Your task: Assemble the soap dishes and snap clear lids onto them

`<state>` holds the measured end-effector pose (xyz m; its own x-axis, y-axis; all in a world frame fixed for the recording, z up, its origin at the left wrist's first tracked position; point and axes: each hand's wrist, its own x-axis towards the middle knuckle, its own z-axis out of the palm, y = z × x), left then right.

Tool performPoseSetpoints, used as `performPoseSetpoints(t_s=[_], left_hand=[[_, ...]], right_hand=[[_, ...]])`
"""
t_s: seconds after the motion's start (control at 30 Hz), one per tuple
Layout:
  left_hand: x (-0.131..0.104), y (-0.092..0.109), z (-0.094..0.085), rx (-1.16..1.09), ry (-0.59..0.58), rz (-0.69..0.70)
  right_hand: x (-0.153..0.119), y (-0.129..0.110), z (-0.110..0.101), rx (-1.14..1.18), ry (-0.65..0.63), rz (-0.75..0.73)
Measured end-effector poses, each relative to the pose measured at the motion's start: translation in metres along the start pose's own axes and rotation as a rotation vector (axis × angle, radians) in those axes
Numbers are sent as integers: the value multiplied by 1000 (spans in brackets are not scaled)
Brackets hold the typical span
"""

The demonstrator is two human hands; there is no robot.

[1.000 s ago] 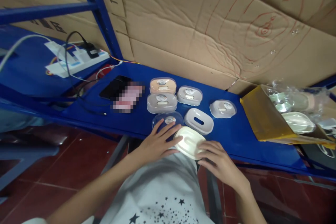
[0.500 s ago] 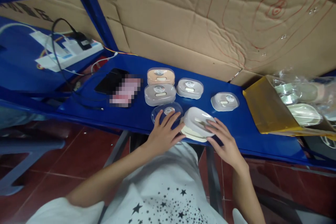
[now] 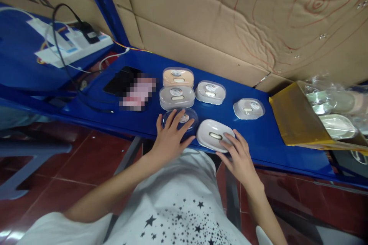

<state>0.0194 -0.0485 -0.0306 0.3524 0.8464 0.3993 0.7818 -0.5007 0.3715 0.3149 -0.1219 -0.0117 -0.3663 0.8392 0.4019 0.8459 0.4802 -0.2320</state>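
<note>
My left hand (image 3: 169,138) is spread over a clear plastic lid (image 3: 191,116) with a round sticker, fingertips on its top and thumb apart from it. A white oval soap dish (image 3: 208,128) lies in front of me at the table edge, with a slotted hole in its sunken middle. My right hand (image 3: 237,157) grips its right end, fingers inside the hollow and thumb at the near rim. Behind are lidded soap boxes: a peach one (image 3: 178,76), a greyish one (image 3: 177,99) and a white one (image 3: 211,92). Another white lidded box (image 3: 248,108) sits farther right.
A cardboard box (image 3: 299,118) with bagged dishes stands at the right. At the left lie a black flat object (image 3: 117,82), a blurred pink item (image 3: 138,93), cables and a power strip (image 3: 86,51). Cardboard (image 3: 198,26) walls the back of the blue table (image 3: 221,113).
The white dish has gone from tilted above a cream base to lying flat, hiding that base. My right hand has followed it down. My left hand and the clear lid have shifted slightly left.
</note>
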Motion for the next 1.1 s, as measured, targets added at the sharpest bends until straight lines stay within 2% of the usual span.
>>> performPoseSetpoints(t_s=[0.13, 0.3, 0.4, 0.57, 0.7, 0.97, 1.1], left_hand=[[-2, -11, -8, -13, -44, 23], [-3, -17, -20, -145, 42, 93], [7, -4, -23, -233, 26, 240], [49, 29, -10, -313, -157, 496], [72, 36, 2, -373, -263, 555], [57, 15, 5, -309, -315, 563], [49, 10, 8, -248, -282, 570]], right_hand=[[-6, 7, -1, 19, 9, -2], [-7, 16, 3, 152, -64, 49], [-7, 20, 5, 181, -69, 77], [-6, 27, 1, 186, 147, 179], [-4, 29, 2, 176, 45, 164], [-5, 24, 11, 55, -7, 38], [1, 20, 8, 77, -44, 1]])
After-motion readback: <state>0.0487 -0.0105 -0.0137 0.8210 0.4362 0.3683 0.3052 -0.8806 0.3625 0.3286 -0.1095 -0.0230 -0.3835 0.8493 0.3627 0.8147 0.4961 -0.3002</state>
